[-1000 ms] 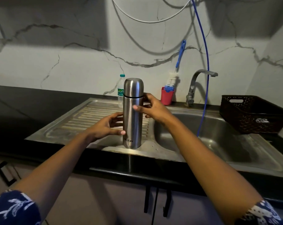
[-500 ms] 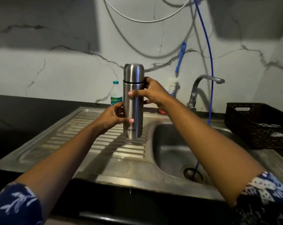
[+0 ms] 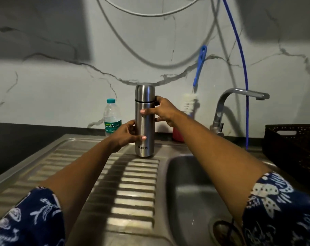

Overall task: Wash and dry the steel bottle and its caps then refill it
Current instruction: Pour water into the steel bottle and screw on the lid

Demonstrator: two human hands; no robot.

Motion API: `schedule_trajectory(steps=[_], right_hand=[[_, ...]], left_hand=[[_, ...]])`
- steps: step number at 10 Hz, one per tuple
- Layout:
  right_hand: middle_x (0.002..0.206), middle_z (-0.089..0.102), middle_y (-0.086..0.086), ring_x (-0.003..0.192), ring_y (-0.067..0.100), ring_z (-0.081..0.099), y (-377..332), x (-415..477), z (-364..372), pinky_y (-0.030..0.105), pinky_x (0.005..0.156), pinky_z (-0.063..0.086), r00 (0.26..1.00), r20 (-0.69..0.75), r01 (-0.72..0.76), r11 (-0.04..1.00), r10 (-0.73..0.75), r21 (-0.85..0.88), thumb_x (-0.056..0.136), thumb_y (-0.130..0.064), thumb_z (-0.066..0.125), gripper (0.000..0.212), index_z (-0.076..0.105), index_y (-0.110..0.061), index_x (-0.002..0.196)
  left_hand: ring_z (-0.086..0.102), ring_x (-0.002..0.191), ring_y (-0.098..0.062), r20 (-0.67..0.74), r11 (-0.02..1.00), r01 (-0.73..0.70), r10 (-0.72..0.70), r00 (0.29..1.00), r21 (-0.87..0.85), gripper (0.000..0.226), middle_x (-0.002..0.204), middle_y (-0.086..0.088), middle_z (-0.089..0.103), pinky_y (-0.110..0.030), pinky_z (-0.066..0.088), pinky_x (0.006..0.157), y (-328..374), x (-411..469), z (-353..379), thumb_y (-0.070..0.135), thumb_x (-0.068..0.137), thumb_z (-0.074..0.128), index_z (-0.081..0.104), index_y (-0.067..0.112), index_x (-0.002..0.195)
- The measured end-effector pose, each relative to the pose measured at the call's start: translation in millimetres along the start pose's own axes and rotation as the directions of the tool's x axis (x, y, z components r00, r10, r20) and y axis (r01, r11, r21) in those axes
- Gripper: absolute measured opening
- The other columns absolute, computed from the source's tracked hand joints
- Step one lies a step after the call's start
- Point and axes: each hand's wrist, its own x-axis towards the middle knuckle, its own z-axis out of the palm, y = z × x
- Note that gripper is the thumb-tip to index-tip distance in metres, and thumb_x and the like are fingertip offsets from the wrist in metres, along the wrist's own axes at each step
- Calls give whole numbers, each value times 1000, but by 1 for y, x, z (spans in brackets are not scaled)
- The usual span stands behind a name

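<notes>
Wide across the top of the frame runs the veined marble wall (image 3: 61,86), with a white cable (image 3: 141,14) looping over it and a blue hose (image 3: 243,68) dropping down its right side. Below it, the steel sink (image 3: 132,192) fills the lower frame: ribbed drainboard on the left, basin on the right, drain at the bottom right corner. The black table (image 3: 17,139) shows at mid left, and a dark woven basket (image 3: 292,148) stands on it at the right edge. Two bare arms in blue patterned sleeves reach in from the bottom corners. Right of centre, the curved tap (image 3: 239,93) arches over the basin. And at centre frame stands the steel bottle (image 3: 144,126), upright, outer cap on, its base at the far end of the drainboard ribs; whether it touches the steel, I cannot tell. The left hand (image 3: 124,137) grips the lower body, fingers wrapped round behind and thumb laid across the front just above the lettering. The right hand (image 3: 164,110) grips the upper body just under the cap's dark seam, thumb across the front. Behind the left hand, a clear plastic water bottle (image 3: 112,118) with a teal cap stands by the wall. Behind the right wrist, a blue-handled bottle brush (image 3: 200,64) sticks up out of a red cup (image 3: 178,134).
</notes>
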Motion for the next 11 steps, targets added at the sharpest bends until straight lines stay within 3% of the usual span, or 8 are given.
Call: schedule_trajectory(steps=[2,3,6,7,9,10,11], right_hand=[[117,51,-1,109,20,52,17,15,4,33,79,50,1000,13,-9,1000,9,-26,74,-15,78,68,43,-12,133],[124,51,3,110,21,52,20,19,5,30,76,49,1000,18,-2,1000,2,-31,75,-16,77,70,40,-12,135],[132,49,6,111,20,51,32,32,7,27,74,50,1000,24,16,999,-15,-45,77,-18,76,72,38,-13,137],[132,48,6,110,19,50,33,36,8,26,74,49,1000,20,24,998,-23,-58,78,-19,75,72,37,-13,138],[135,47,8,120,25,49,34,36,11,40,96,47,1000,5,1,998,-1,-57,77,-21,76,75,35,-13,139],[143,41,10,130,28,41,29,27,11,37,104,37,999,-19,-37,992,35,-124,78,-24,76,83,28,-12,144],[152,27,13,138,30,30,21,7,12,39,109,31,991,-113,-106,953,76,-284,78,-28,75,97,12,-9,149]], left_hand=[[61,110,-21,-18,1000,8,-8,1000,-11,61,118,-7,64,-31,54,85,-22,14,-6,1,75,75,49,19,127],[60,113,-24,-22,1000,5,-5,1000,-5,62,120,-9,63,-36,53,89,-26,19,-8,3,75,75,49,17,129],[59,114,-25,-40,1000,18,-17,999,25,65,119,-8,63,-32,54,83,-29,26,-8,3,78,73,44,13,135],[57,116,-26,-45,999,32,-31,999,28,67,123,-10,60,-40,51,92,-28,28,-9,4,78,73,42,13,137],[56,117,-23,-88,998,62,-60,994,15,67,121,-5,61,-27,50,83,-24,23,-3,1,79,71,42,15,138],[55,118,-25,-119,989,144,-140,983,25,74,134,-13,56,-31,47,89,-16,19,1,2,80,71,35,12,144],[56,116,-32,-332,936,269,-185,925,228,69,131,-17,56,-42,47,98,0,-5,15,11,82,73,38,4,141]])
